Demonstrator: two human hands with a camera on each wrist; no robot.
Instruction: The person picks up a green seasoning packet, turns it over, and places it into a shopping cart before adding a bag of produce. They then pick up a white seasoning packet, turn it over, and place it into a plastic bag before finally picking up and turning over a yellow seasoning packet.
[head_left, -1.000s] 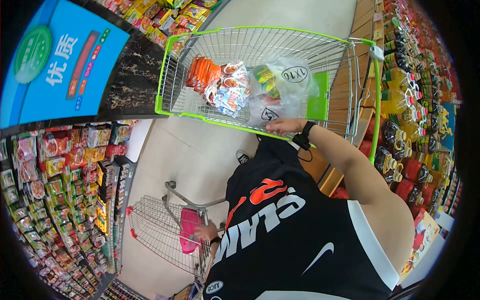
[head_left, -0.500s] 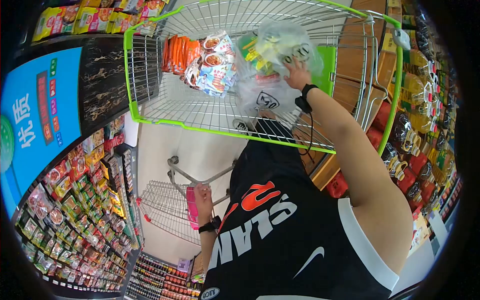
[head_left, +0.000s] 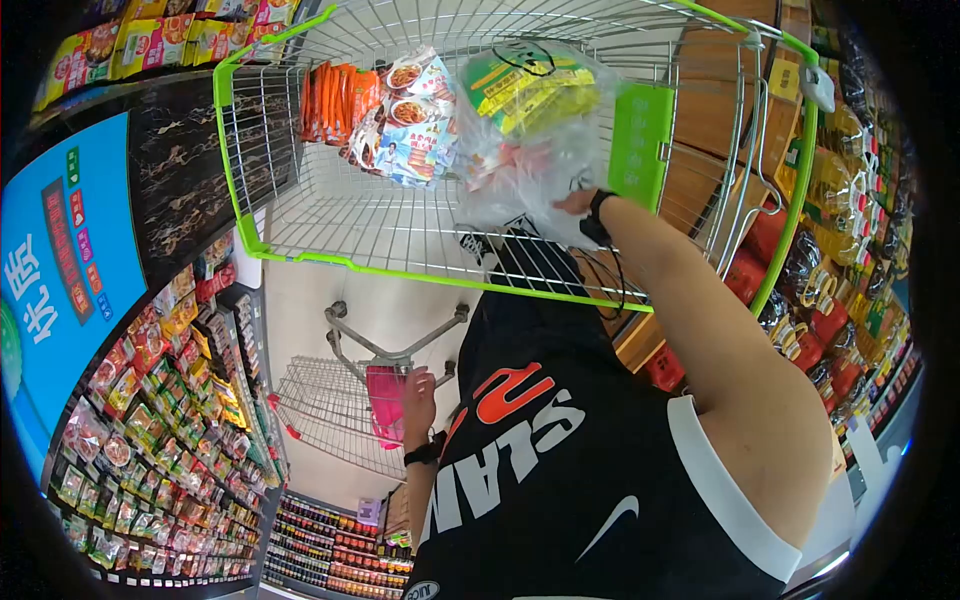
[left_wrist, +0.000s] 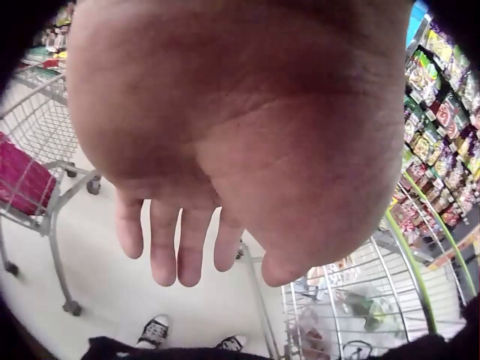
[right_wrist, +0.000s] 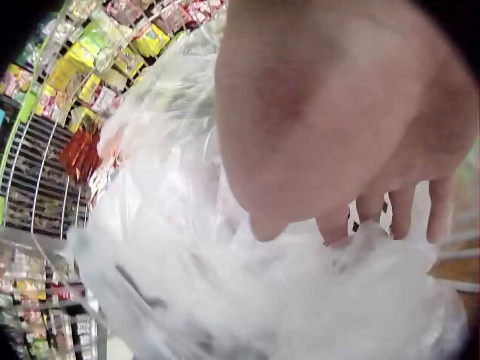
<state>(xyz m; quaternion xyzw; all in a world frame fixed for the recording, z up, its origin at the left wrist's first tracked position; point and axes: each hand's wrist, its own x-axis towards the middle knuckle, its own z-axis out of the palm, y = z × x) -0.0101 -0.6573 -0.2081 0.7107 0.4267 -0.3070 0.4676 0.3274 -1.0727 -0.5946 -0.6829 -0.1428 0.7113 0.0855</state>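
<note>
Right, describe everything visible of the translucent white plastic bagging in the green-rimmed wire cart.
The translucent white plastic bagging looks thin and crinkled, with dark print, bulging over yellow and green packaging; one bag or two is unclear. It sits in the green-rimmed cart, between white packets and a green panel. The person's right hand touches it.

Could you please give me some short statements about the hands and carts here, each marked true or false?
1. The right hand touches a plastic bag. True.
2. The left hand grips a bottle. False: it holds nothing, its fingers extended.
3. Orange packets lie in the green-rimmed cart. True.
4. The other cart has a blue panel. False: the panel is pink.
5. Black bands show on both wrists. True.
</note>
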